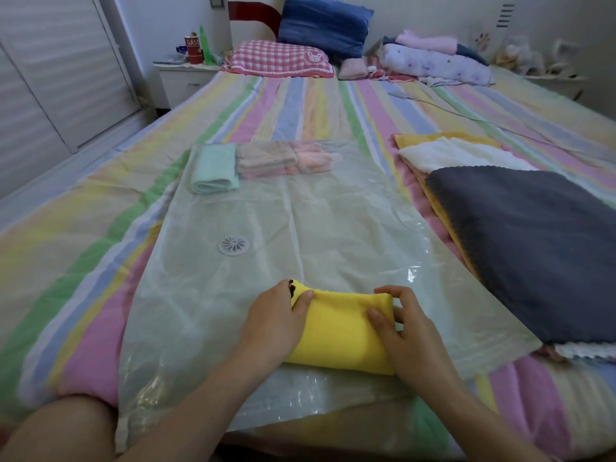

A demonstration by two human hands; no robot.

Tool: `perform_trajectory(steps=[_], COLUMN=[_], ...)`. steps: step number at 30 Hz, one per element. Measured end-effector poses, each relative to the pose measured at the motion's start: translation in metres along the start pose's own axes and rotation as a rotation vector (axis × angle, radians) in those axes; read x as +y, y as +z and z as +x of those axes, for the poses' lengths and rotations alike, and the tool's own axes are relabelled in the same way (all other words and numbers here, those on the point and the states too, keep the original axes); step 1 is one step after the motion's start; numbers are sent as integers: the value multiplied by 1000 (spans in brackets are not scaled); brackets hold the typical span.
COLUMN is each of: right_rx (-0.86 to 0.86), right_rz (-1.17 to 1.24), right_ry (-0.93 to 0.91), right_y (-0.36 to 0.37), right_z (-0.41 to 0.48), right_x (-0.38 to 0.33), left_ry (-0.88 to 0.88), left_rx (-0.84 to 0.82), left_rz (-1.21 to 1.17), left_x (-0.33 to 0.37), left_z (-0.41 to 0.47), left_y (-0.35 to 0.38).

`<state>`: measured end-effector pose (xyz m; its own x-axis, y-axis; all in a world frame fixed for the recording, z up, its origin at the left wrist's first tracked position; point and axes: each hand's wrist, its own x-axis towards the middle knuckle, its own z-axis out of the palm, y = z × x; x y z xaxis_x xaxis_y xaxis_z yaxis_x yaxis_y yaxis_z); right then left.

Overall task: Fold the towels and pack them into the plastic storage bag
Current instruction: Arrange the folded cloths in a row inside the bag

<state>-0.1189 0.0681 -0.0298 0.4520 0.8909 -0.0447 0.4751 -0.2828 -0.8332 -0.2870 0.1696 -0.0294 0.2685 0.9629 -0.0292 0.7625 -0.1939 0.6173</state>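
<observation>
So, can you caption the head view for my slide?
Folded yellow towel held by left hand and right hand over the near end of the storage bag.

Lower centre: the folded towel (336, 331) was plain yellow. Centre: the storage bag (333, 221) was clear, its valve (234, 245) white, with a mint-green towel (215, 171) and a pink-and-beige towel (266, 160) inside. Right: the uppermost towel (533, 248) was dark grey. The bedsheet (100, 228) bore pastel stripes; upper centre, the pillow (280, 58) was pink-checked.

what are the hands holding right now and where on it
The folded yellow towel, held by both hands: the left hand grips its left end, the right hand its right end, thumbs on top.
</observation>
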Motion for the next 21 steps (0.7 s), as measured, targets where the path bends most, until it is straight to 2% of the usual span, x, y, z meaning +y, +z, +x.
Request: perform_trajectory(steps=[2, 4, 5, 7, 8, 9, 10, 12, 14, 15, 17, 18, 20, 21], right_rx=[40, 70, 81, 90, 94, 99, 105, 96, 92, 128, 229, 219, 87, -22], right_rz=[-62, -99, -111, -128, -139, -147, -148, -139, -192, -321, -665, -760, -862, -877], right_ry=[-24, -28, -26, -12, -8, -1, 0, 11, -9, -75, -329, -456, -615, -637], right_y=[4, 6, 7, 9, 9, 9, 9, 8, 8, 8, 9, 8, 8, 8], right_z=[1, 2, 2, 1, 0, 0, -1, -2, -3, -4, -3, -4, -3, -3], right_x=[-3, -5, -7, -8, -8, -10, -11, -13, -15, -18, -22, -27, -33, -36], left_ry=[-14, 12, 90, 378, 551, 676, 736, 691, 641, 633, 640, 647, 652, 645], left_rx=[8, 91, 197, 357, 327, 226, 118, -74, -131, -149, -157, -150, -152, -175], left_rz=[18, 147, 255, 393, 412, 438, 474, 541, 567, 580, 579, 572, 552, 526], left_x=[4, 10, 12, 16, 16, 13, 8, -3, -9, -11, -10, -10, -9, -12], left_z=[-2, -8, -11, -16, -16, -16, -14, -10, -5, -3, -2, -2, -2, -1], left_y=[-4, -12, -14, -16, -13, -7, 0, 10, 18, 20, 20, 20, 19, 19])
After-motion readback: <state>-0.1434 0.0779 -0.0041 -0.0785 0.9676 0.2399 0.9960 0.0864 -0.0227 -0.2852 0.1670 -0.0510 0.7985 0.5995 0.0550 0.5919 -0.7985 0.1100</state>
